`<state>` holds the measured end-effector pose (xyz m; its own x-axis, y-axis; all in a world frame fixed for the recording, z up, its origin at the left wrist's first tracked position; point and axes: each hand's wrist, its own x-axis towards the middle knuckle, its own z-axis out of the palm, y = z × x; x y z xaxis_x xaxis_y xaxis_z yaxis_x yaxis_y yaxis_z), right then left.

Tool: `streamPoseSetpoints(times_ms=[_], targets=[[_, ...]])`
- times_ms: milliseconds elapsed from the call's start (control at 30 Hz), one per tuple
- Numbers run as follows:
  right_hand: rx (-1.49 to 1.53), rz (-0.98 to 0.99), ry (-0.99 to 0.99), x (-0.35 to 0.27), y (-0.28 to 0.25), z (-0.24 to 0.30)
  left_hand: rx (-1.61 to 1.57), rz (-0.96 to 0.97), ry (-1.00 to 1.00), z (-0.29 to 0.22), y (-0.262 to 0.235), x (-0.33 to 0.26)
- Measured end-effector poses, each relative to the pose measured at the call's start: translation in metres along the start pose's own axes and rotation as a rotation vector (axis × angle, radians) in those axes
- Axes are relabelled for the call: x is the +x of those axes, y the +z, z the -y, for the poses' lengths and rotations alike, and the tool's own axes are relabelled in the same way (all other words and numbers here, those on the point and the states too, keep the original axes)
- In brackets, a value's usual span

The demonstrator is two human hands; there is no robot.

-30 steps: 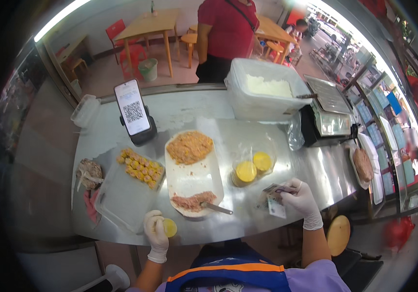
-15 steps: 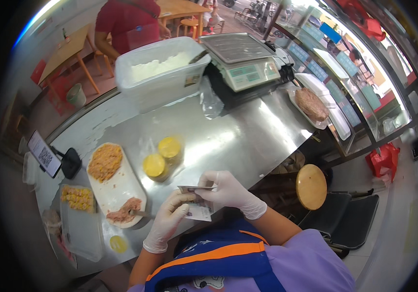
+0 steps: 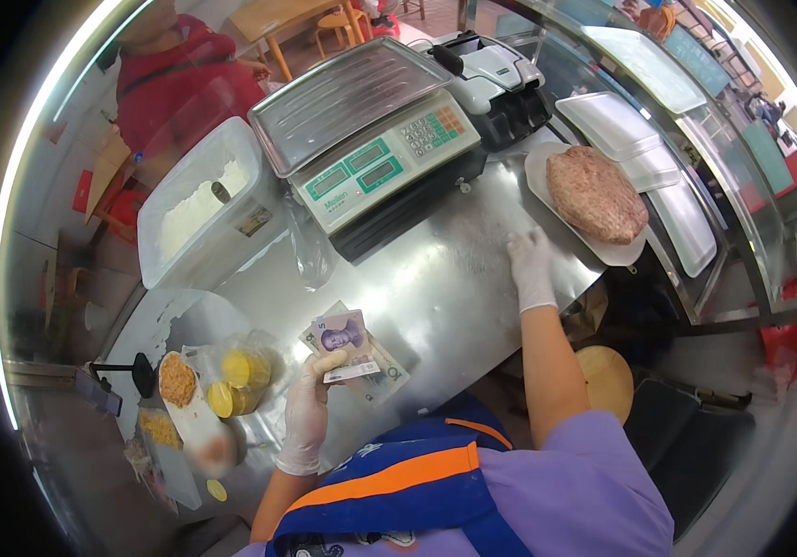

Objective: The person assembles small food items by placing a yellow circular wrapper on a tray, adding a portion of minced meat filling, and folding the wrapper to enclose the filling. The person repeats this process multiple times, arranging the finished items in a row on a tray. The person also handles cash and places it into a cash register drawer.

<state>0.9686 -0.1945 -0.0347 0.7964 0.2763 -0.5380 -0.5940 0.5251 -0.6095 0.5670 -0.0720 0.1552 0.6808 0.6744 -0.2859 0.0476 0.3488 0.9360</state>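
Observation:
A small fan of paper banknotes (image 3: 341,334), a purple one on top, is pinched in my white-gloved left hand (image 3: 306,418) above the near part of the steel counter (image 3: 440,316). My right hand (image 3: 533,271), also gloved, is stretched out to the right over the counter near its edge. Its fingers reach forward, apart from the notes, and I see nothing in them. Just beyond it lies a large lump of minced meat (image 3: 597,195) on a white foam tray (image 3: 617,255).
Ahead stand a weighing scale (image 3: 375,148), a black-and-white machine (image 3: 496,84) and a plastic tub (image 3: 231,246) of white powder. Yellow-lidded jars (image 3: 243,371) and a white plate (image 3: 196,420) with fillings sit left. A stool (image 3: 608,379) stands right. A person in red (image 3: 185,88) is across the counter.
My right hand has let go of the banknotes and moved right and away from me. My left hand keeps them, now fanned out. The view has swung toward the scale and meat.

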Motion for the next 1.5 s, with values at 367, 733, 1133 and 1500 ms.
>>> streamPoseSetpoints(times_ms=[367,733,1133,1500], targets=[[-0.059,-0.053,-0.192,0.069,0.013,0.058,0.152,-0.166,0.063,0.005,0.049,0.057],[-0.828,0.281,-0.043,0.023,0.111,0.001,0.078,-0.261,-0.002,0.030,0.036,0.054],[-1.455,0.369,-0.676,0.033,0.075,-0.014,-0.036,-0.331,-0.070,0.040,0.022,0.047],[-1.072,0.372,-0.498,-0.089,-0.022,0.067,-0.025,-0.164,-0.132,0.043,0.042,0.068]])
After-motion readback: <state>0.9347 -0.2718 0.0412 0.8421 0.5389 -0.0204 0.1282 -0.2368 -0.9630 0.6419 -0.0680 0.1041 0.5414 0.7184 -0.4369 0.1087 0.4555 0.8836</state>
